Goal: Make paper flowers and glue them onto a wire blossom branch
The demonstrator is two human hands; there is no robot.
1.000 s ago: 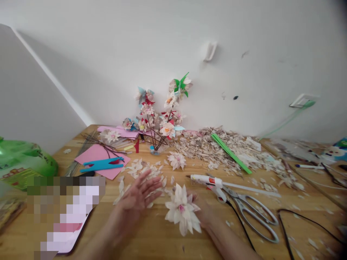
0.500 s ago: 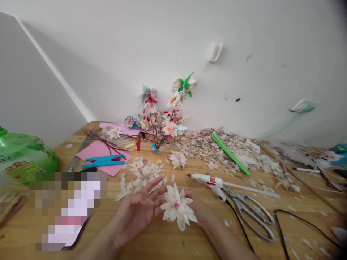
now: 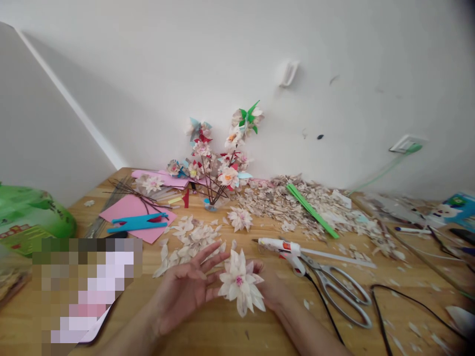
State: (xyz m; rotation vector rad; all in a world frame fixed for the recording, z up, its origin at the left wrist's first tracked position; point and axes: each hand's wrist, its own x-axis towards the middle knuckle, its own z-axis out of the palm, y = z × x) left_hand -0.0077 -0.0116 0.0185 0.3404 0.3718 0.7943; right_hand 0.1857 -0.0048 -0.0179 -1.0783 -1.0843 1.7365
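Observation:
A white handmade flower [image 3: 241, 284] with pointed petals and a pink centre faces me, held above the table's front. My right hand [image 3: 269, 284] is closed behind it at the right, its fingertips mostly hidden by the petals. My left hand [image 3: 187, 291] is open at the flower's left, palm turned up and fingers spread, the fingertips close to or just behind the petals. Loose white petals [image 3: 193, 242] lie in a heap beyond my left hand. Another white flower [image 3: 240, 218] rests on the table behind the held one.
At the right lie a glue gun [image 3: 280, 246] and large scissors [image 3: 339, 287]. Farther back are a pile of petal scraps [image 3: 267, 200], green strips [image 3: 311, 210] and flowers on stems [image 3: 213, 173]. Blue strips [image 3: 137, 223] lie on pink paper [image 3: 126, 207], near a green plastic bottle [image 3: 37, 212].
The flower has turned slightly between my hands. My hands keep nearly the same pose, and the whole view has shifted a little.

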